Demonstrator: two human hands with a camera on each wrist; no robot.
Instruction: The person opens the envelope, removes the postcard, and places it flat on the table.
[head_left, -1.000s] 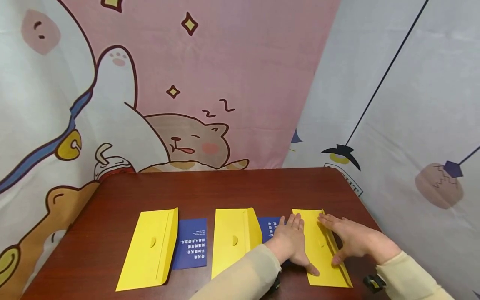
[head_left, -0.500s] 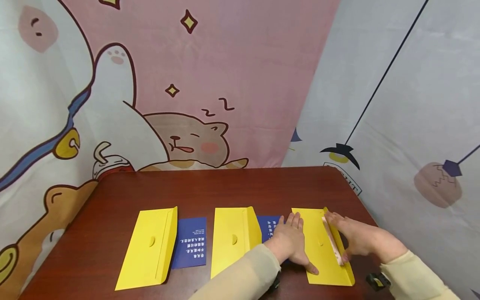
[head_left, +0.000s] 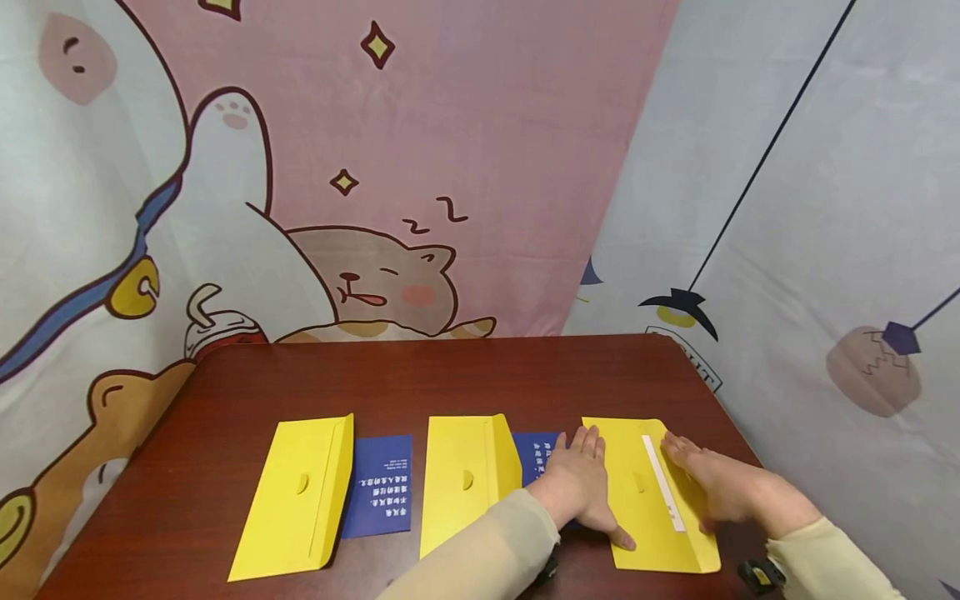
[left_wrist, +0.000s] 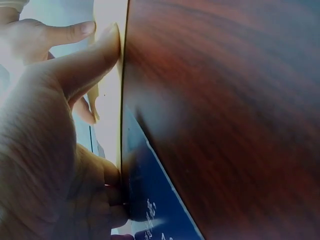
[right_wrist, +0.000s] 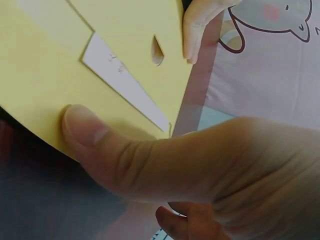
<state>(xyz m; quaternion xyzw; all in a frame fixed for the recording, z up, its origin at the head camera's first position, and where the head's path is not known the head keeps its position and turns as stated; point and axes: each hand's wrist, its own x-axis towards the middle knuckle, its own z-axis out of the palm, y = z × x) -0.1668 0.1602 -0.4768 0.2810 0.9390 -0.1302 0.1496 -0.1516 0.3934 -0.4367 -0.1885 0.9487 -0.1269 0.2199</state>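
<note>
At the right of the bench [head_left: 450,375] lies a yellow envelope [head_left: 636,508], its flap [head_left: 687,502] turned out rightward and a white strip [head_left: 663,483] showing beside it. The left hand [head_left: 579,487] rests on the envelope's left side, fingers spread. The right hand [head_left: 738,492], thumb and fingers apart, presses its thumb on the flap. Leftward lie another yellow envelope [head_left: 457,483] and a blue card [head_left: 532,454].
</note>
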